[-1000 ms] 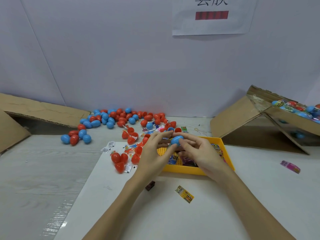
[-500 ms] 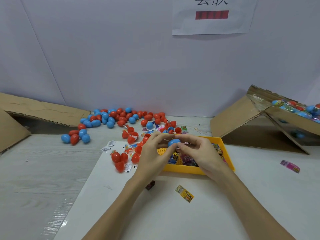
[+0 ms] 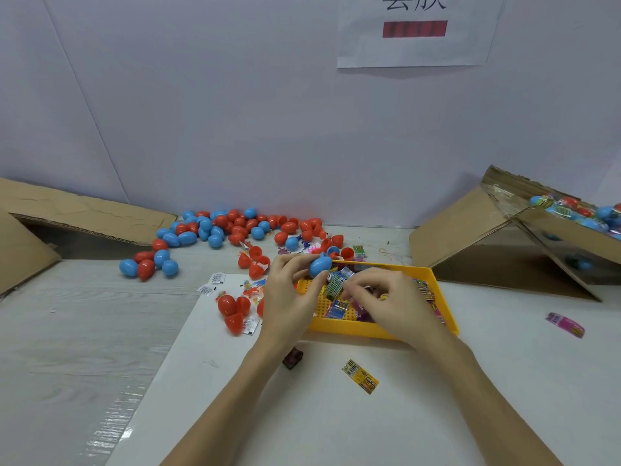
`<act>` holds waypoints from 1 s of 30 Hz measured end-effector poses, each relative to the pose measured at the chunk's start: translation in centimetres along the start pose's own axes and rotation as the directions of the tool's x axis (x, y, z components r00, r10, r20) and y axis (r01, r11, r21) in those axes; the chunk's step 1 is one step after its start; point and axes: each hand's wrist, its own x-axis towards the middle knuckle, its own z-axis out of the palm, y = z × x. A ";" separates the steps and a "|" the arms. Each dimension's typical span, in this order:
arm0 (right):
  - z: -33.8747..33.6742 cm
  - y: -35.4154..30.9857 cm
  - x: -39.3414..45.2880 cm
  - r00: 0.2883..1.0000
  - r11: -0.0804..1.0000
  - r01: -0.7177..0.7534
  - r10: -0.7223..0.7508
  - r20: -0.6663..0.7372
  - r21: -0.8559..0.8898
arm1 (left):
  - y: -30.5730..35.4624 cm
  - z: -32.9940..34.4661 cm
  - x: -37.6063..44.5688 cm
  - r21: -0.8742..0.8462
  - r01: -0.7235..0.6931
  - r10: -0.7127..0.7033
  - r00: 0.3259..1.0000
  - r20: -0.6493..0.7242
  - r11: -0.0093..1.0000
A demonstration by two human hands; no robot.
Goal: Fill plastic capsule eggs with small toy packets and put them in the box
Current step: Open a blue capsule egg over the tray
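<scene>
**Blue egg held over the yellow tray**

Pale wall behind, with a printed paper sign (image 3: 415,30) taped high, and a light bench (image 3: 84,331) below it. Loose red and blue capsule eggs (image 3: 232,227) lie heaped near the wall. The left hand (image 3: 289,301) pinches a closed blue egg (image 3: 320,266) between thumb and fingers (image 3: 285,262), holding it just above the far left corner of the yellow tray (image 3: 376,331). The right hand (image 3: 389,304) hangs over the tray with fingers curled down among the small toy packets (image 3: 337,285); whether it grasps one I cannot tell. One packet (image 3: 360,376) lies on the bench near the forearms, a pink one (image 3: 565,324) further right. Filled eggs sit in the cardboard box (image 3: 571,227) at the right.
</scene>
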 end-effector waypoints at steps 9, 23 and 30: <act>1.6 -0.7 -0.2 0.987 0.937 0.056 -0.001 0.158 -0.344 | -0.1 0.1 0.0 0.004 0.011 -0.011 1.000 -0.010 1.000; 1.1 -0.7 -0.1 0.982 0.993 -0.108 0.099 -0.159 -0.050 | 0.0 0.3 -0.2 0.018 0.015 -0.015 1.000 0.015 1.000; 0.7 -0.5 0.0 0.967 0.972 -0.161 0.191 -0.170 0.173 | 0.1 0.4 -0.4 0.052 -0.073 0.070 0.996 0.052 0.996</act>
